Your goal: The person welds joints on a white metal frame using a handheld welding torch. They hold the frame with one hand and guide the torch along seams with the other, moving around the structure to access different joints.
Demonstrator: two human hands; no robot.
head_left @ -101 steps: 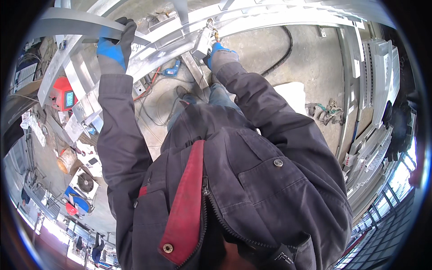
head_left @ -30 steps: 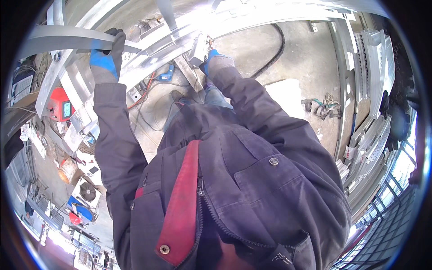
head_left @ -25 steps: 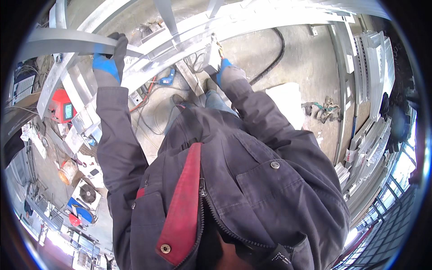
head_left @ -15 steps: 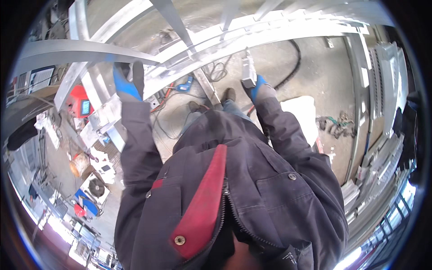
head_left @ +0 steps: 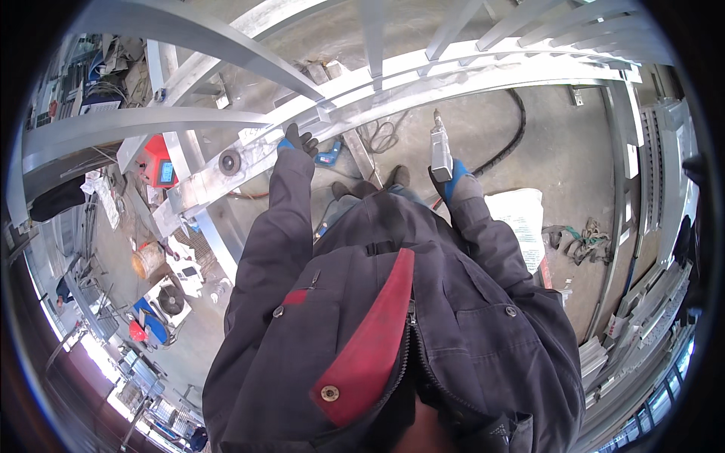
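Observation:
My right hand (head_left: 451, 183), in a blue and dark glove, is closed around the rear of a silver-grey handheld power tool (head_left: 440, 147). The tool's narrow, brass-coloured tip points away from me; the hand hides its grip. My left hand (head_left: 300, 142), gloved alike, holds nothing. Its fingers are spread beside the near rail of a large silver metal frame (head_left: 362, 106); I cannot tell whether they touch it. A round black ring-like disc (head_left: 229, 161) lies on that rail, left of this hand. Just right of the left hand, a blue power tool (head_left: 329, 153) rests on the floor.
Cables (head_left: 384, 134) and a thick black hose (head_left: 513, 143) run over the floor. A red machine with a lit screen (head_left: 160, 167) stands at left. White sheet material (head_left: 521, 219) and a tangle of straps (head_left: 585, 243) lie at right, near stacked metal profiles (head_left: 642, 302).
My left hand has moved right along the rail, and its fingers now show spread. The black disc has come into sight on the rail. My right hand still grips the silver-grey tool.

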